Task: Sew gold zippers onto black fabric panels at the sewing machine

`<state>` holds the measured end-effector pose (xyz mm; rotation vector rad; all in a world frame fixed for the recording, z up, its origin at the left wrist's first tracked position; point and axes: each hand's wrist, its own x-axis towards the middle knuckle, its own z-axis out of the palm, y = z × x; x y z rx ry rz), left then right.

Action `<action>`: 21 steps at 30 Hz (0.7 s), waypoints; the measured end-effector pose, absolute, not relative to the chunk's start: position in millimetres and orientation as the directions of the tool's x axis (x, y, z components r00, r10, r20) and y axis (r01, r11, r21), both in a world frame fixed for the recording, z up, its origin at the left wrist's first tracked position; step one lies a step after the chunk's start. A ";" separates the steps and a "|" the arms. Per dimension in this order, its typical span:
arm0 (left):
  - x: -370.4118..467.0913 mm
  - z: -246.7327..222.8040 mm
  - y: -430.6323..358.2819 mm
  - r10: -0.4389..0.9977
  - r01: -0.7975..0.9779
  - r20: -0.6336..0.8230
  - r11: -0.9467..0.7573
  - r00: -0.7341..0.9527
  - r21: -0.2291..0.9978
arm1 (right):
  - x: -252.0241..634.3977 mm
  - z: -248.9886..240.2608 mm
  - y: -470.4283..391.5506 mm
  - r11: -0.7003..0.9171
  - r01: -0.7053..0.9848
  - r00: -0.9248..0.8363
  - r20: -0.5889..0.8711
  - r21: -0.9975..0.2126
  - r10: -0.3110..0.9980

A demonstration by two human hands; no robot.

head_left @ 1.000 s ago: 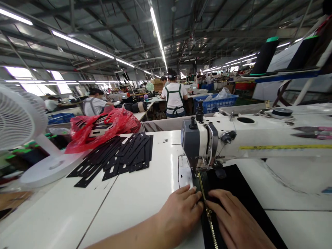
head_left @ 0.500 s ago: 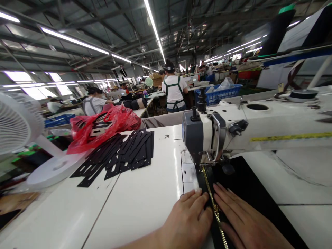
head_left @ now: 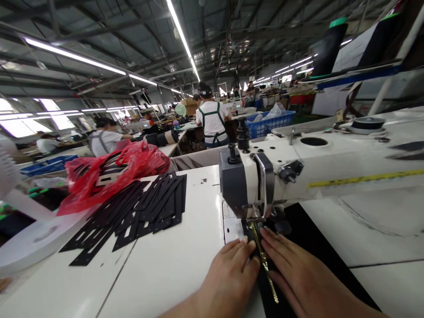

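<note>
A gold-toothed zipper (head_left: pixel 266 263) on dark tape runs over a black fabric piece (head_left: pixel 326 254), its far end beneath the presser foot of the sewing machine (head_left: pixel 243 176). My left hand (head_left: pixel 228 274) lies along the left edge of the zipper, its fingers bent and closed on the black tape edge; exactly what is pinched is partly hidden. On the other side, my right hand (head_left: pixel 298 265) rests flat on the fabric with fingers stretched out, fingertips close to the presser foot. A gold slider shows between the hands, and the toothed strip ends near the bottom.
Left on the white table (head_left: pixel 165 265) lies a pile of black slotted strips (head_left: pixel 145 207), beside a red plastic bag (head_left: pixel 109 172) and a white fan (head_left: pixel 29 234). Behind the machine are a blue basket (head_left: pixel 270 123) and a person in an apron (head_left: pixel 212 119).
The view has turned right, so the scene shifts left. The zipper has slid further toward the needle, bringing its near end into view, and both hands have moved closer to the presser foot.
</note>
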<state>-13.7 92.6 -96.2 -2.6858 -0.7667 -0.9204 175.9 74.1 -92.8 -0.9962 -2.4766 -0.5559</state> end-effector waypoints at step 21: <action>-15.8 -90.8 110.1 0.520 0.546 0.484 -0.832 0.704 0.100 | 174.4 -103.2 110.8 0.615 0.761 -0.441 0.530 -0.207 0.724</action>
